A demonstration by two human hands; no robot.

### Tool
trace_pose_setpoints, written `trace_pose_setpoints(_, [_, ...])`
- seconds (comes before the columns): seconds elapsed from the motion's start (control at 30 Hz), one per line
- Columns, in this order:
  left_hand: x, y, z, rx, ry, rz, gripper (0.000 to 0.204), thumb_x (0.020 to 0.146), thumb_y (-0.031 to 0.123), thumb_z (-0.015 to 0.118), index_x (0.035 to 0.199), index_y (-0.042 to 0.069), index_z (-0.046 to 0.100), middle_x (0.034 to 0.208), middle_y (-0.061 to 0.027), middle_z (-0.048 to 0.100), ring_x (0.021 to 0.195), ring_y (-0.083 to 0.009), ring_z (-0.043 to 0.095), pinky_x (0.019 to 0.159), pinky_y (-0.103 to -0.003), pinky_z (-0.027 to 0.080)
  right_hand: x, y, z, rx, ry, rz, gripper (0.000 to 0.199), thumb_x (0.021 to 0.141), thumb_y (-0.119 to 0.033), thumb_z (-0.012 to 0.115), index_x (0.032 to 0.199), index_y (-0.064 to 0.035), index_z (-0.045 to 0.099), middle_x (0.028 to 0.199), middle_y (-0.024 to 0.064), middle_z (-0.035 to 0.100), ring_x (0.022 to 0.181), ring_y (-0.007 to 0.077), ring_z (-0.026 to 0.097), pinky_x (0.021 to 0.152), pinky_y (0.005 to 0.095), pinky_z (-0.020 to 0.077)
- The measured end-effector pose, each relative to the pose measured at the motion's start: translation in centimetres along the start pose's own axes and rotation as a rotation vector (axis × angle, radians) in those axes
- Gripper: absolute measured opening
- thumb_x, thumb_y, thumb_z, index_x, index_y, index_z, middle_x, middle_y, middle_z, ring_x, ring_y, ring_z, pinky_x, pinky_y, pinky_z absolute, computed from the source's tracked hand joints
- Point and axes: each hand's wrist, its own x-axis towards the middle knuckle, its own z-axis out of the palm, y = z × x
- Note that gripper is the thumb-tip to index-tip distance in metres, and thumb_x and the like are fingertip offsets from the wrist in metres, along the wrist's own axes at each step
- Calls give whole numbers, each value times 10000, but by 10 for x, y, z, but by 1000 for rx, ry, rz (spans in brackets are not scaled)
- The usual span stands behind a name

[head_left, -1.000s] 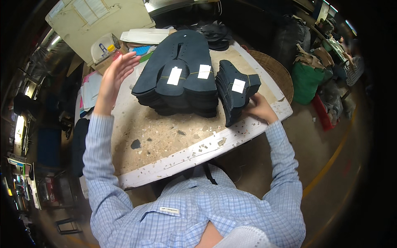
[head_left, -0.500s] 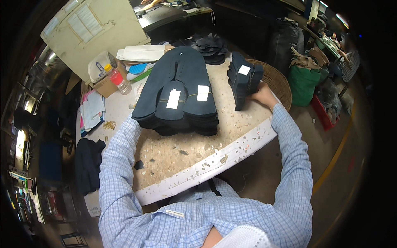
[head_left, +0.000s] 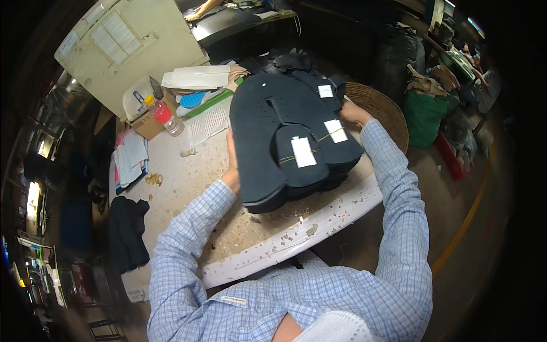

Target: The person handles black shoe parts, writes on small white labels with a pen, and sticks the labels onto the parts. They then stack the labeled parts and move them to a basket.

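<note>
A thick stack of dark navy cut fabric pieces (head_left: 273, 137) with white paper tags and a rubber band lies on the worn white table (head_left: 228, 228). My left hand (head_left: 231, 165) presses against the stack's left edge, fingers mostly hidden behind it. My right hand (head_left: 353, 112) grips the stack's far right side, next to a smaller tagged bundle (head_left: 327, 88). Both blue checked sleeves reach in from below.
A wicker basket (head_left: 387, 111) stands right of the table. A red-filled plastic bottle (head_left: 164, 114), a cardboard box and papers (head_left: 196, 77) sit at the back left. Rubber bands (head_left: 152, 179) and a dark cloth (head_left: 128, 228) lie left. Green bags are far right.
My head view shifted right. My left hand came down from the table's far left to the stack's left edge. My right hand carried the smaller bundle to the stack's far side.
</note>
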Motion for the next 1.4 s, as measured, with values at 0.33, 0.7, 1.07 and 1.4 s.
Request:
trace_pose_setpoints(0.33, [-52, -66, 116, 61, 130, -16, 958, 851, 783, 292, 1424, 16, 338, 1370, -194, 456, 1239, -308, 472, 1033, -382, 412, -72, -3, -67, -151, 121, 133, 488, 851, -258, 551, 1242, 34, 543, 1184, 166, 615, 1059, 238, 595, 900, 371, 460])
trace_pose_setpoints(0.7, [-10, -42, 108, 91, 137, 468, 665, 936, 569, 371, 1327, 43, 486, 1280, -167, 549, 1133, -237, 558, 960, -347, 459, -94, -13, -54, 859, -42, -59, 798, 902, -675, 423, 1388, -42, 420, 1328, 131, 550, 1226, 268, 514, 1051, 377, 387])
trace_pose_setpoints(1.07, [-27, -50, 103, 198, 127, -57, 782, 912, 642, 347, 1359, 8, 448, 1296, -166, 556, 1080, -224, 611, 930, -326, 494, -73, 36, -57, 694, 47, -250, 626, 947, -285, 570, 1488, -145, 287, 1453, 141, 393, 1311, 221, 436, 1102, 330, 351])
trace_pose_setpoints(1.4, [-101, -152, 97, -92, 51, 281, 620, 993, 506, 281, 1425, 71, 371, 1362, -79, 509, 1227, -169, 495, 1048, -298, 384, -86, 24, -49, 673, 38, -210, 639, 949, -461, 475, 1478, -142, 311, 1416, 156, 435, 1245, 241, 490, 1066, 354, 386])
